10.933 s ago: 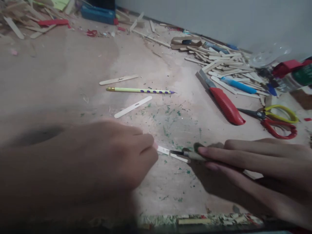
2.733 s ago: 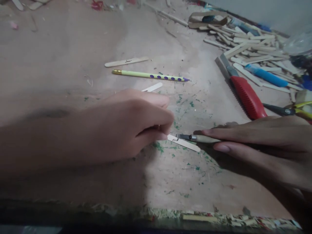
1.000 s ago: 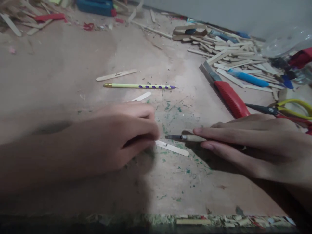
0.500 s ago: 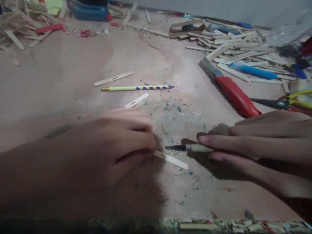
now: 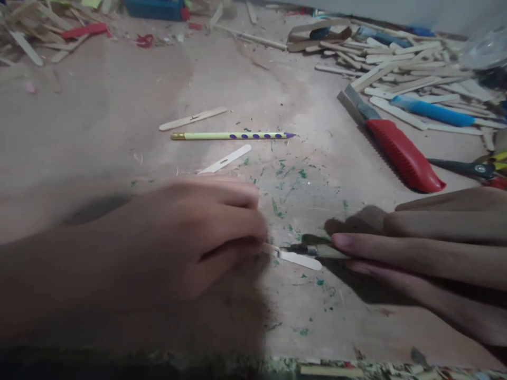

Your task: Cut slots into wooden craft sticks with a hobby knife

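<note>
My left hand (image 5: pixel 198 237) rests on the worktable (image 5: pixel 119 105) with its fingers curled, pinning one end of a flat wooden craft stick (image 5: pixel 299 258) to the surface. My right hand (image 5: pixel 428 253) grips a small craft knife (image 5: pixel 312 249) with a pale handle. Its dark blade lies on the stick near my left fingertips. Green flecks are scattered on the table around the stick.
A yellow pencil with purple dots (image 5: pixel 233 135) and two notched sticks (image 5: pixel 193 118) (image 5: pixel 225 159) lie beyond my left hand. A red-handled saw (image 5: pixel 396 148), scissors (image 5: pixel 471 168), a blue pen (image 5: pixel 431 111) and a heap of sticks (image 5: pixel 396 68) sit at right.
The knife blade has come down from just above the stick onto it, close to my left fingers. My left hand keeps its hold on the stick.
</note>
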Action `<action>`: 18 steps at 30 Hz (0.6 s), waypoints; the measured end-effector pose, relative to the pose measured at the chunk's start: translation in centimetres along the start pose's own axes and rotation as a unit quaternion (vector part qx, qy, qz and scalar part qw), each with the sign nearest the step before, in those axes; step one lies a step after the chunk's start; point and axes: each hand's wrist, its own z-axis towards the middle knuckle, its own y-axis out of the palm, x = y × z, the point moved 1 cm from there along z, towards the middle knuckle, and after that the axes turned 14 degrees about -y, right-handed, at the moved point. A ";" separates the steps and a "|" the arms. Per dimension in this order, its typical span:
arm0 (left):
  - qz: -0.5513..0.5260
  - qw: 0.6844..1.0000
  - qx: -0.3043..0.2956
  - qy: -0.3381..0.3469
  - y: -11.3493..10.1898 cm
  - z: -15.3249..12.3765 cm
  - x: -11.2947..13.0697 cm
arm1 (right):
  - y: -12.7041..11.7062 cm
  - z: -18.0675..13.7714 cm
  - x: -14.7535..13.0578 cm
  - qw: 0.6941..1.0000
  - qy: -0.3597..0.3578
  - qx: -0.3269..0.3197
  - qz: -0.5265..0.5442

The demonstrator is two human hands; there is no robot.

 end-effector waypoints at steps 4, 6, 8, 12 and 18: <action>-0.010 1.000 0.001 0.008 0.3 -0.1 -0.2 | -0.2 0.2 -0.1 1.000 -0.012 -0.018 -0.009; -0.007 1.000 0.002 0.012 0.4 0.0 -0.2 | -0.4 0.2 -0.3 0.999 -0.018 -0.032 -0.004; 0.003 1.000 0.007 0.013 0.4 0.1 -0.1 | -0.6 0.2 -0.5 0.999 -0.023 -0.044 -0.009; 0.025 0.998 0.011 0.048 0.2 0.1 0.1 | -0.8 0.0 -0.7 0.998 -0.023 -0.058 -0.028; 0.055 0.997 0.014 0.049 -0.2 -0.2 0.3 | -1.1 0.0 -0.7 0.998 -0.010 -0.063 -0.022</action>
